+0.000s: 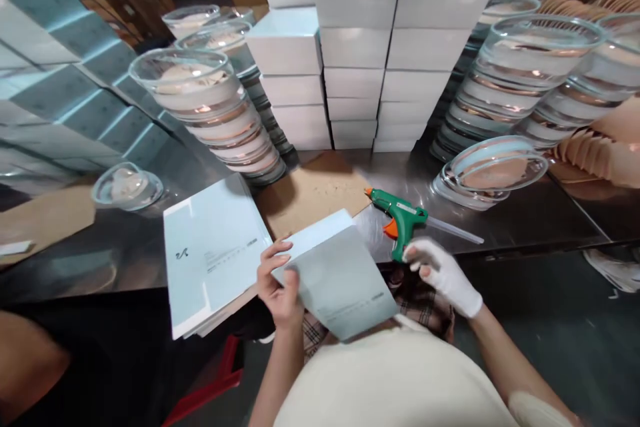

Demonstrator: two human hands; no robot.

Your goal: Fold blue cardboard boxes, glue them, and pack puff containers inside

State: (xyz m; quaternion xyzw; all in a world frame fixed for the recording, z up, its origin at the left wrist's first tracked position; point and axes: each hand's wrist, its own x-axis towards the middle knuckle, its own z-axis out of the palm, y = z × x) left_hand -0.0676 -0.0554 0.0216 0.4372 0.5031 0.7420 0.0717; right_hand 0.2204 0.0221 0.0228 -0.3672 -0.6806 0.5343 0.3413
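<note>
My left hand grips the near-left edge of a pale blue printed cardboard sheet, thumb on top and fingers around the edge. The sheet is tilted, with a fold line near its far edge and small print on its face. In a white glove with bare fingertips, my right hand hovers by the handle of a green glue gun, its fingers loosely curled and apart. The glue gun lies on the metal table, orange nozzle pointing left and a clear glue stick protruding from its back.
A pile of matching printed sheets lies left of my hand. Brown cardboard covers part of the metal table. Behind stand stacked white boxes, flanked by stacks of clear round dishes. More clear dishes sit at right.
</note>
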